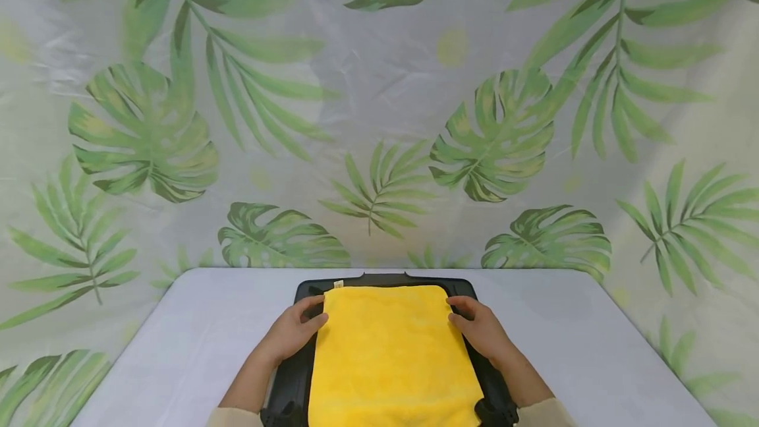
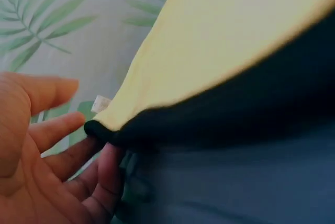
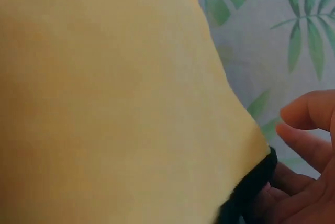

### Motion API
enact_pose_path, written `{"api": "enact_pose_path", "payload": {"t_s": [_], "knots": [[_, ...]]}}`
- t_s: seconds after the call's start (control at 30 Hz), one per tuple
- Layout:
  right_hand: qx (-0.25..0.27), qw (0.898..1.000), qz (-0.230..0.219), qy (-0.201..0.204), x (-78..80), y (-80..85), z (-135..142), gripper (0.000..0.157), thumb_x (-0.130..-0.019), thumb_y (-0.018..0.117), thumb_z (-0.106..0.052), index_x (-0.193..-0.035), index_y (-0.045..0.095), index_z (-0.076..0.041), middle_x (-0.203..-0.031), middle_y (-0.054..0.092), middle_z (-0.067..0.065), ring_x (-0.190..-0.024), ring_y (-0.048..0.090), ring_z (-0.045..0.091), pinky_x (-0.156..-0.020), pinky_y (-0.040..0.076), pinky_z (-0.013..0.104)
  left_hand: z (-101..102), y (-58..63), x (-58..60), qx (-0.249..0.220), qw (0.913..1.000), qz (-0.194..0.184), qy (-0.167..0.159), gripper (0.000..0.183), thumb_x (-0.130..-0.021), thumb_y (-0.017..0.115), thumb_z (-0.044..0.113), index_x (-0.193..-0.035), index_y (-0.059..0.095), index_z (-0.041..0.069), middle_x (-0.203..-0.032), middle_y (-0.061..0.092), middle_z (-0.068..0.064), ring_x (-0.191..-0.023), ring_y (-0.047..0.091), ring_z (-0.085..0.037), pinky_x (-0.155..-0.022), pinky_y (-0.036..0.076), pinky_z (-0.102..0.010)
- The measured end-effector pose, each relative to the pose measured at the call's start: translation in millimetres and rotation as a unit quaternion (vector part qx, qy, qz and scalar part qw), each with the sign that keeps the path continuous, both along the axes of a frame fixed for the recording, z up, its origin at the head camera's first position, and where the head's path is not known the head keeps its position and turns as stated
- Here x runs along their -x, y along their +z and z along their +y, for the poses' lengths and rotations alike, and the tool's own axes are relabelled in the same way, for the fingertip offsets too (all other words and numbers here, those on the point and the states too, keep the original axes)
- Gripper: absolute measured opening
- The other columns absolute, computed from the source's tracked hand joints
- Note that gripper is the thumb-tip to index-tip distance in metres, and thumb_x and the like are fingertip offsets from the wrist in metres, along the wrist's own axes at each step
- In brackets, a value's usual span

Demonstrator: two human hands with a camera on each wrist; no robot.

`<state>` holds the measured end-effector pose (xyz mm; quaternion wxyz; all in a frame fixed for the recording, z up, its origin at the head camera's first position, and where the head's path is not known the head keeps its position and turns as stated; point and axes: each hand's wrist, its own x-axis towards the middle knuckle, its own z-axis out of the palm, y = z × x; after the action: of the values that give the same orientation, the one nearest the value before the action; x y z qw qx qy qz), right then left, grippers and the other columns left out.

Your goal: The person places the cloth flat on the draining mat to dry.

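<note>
A yellow towel (image 1: pixel 391 348) with a dark reverse side is spread over a black tray-like board (image 1: pixel 296 354), with a small white label (image 1: pixel 338 284) at its far left corner. My left hand (image 1: pixel 296 329) is at that corner; in the left wrist view, the towel's corner (image 2: pixel 107 122) is caught between the fingers, while the thumb stands apart. At the far right corner is my right hand (image 1: pixel 481 329). The right wrist view shows the towel's dark-edged corner (image 3: pixel 259 174) between its lower fingers, with thumb and forefinger off the cloth. The towel hides most of the board.
Beneath the board is a white tabletop (image 1: pixel 213 321), extending to both sides. A leaf-patterned curtain (image 1: pixel 385 104) hangs behind the table's far edge and down its sides. Black wrist gear (image 1: pixel 497 412) shows at the bottom by the sleeves.
</note>
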<state>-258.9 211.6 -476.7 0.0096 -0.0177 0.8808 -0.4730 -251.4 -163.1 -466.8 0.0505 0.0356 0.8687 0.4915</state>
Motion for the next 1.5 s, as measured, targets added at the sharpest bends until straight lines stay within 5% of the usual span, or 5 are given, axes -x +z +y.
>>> {"api": "enact_pose_path", "payload": {"t_s": [0.23,0.53,0.83,1.2,1.5], "knots": [[-0.029,0.999,0.019,0.007,22.2,8.6,-6.0,0.036,-0.104,0.056,-0.013,-0.138,0.062,-0.006,-0.146,0.057,0.022,-0.132,0.056,0.041,-0.106,0.051,0.053,2.7,9.4,20.6,-0.002,0.9993,0.031,-0.02,0.051,-0.104,0.06,0.03,-0.152,0.049,0.015,-0.159,0.044,-0.018,-0.13,0.059,-0.039,-0.1,0.055,-0.05],[-0.06,0.998,0.004,0.026,16.8,17.7,4.0,0.042,-0.103,0.058,-0.014,-0.144,0.056,-0.005,-0.127,0.067,0.019,-0.104,0.067,0.034,-0.085,0.058,0.046,1.8,18.9,12.0,0.064,0.9968,0.033,-0.034,0.056,-0.104,0.061,0.028,-0.155,0.044,0.014,-0.144,0.058,-0.019,-0.117,0.065,-0.038,-0.094,0.054,-0.054],[-0.042,0.984,-0.112,0.131,-27.4,29.9,16.0,0.057,-0.099,0.067,-0.018,-0.151,0.046,-0.009,-0.074,0.055,0.006,-0.054,0.045,0.017,-0.054,0.046,0.032,-8.8,21.8,-23.4,0.024,0.9888,-0.068,-0.131,0.075,-0.099,0.068,0.027,-0.161,0.03,0.012,-0.086,0.07,-0.009,-0.065,0.062,-0.018,-0.06,0.055,-0.036],[0.098,0.944,-0.221,0.226,-87.0,25.1,44.2,0.076,-0.096,0.07,-0.013,-0.16,0.03,-0.01,-0.08,0.053,0.008,-0.069,0.069,0.023,-0.065,0.062,0.035,-30.2,21.8,-80.8,-0.1,0.9441,-0.197,-0.245,0.09,-0.093,0.073,0.01,-0.164,0.018,0.007,-0.07,0.071,-0.007,-0.054,0.065,-0.01,-0.055,0.057,-0.023],[0.044,0.966,-0.168,0.193,-66.7,22.8,42.2,0.069,-0.1,0.067,-0.023,-0.156,0.034,-0.003,-0.094,0.064,0.013,-0.078,0.066,0.023,-0.067,0.061,0.041,-21.6,24.3,-55.1,0.04,0.9842,-0.102,-0.14,0.073,-0.098,0.07,0.029,-0.157,0.036,0.005,-0.097,0.069,-0.012,-0.072,0.065,-0.022,-0.062,0.057,-0.037]]}}
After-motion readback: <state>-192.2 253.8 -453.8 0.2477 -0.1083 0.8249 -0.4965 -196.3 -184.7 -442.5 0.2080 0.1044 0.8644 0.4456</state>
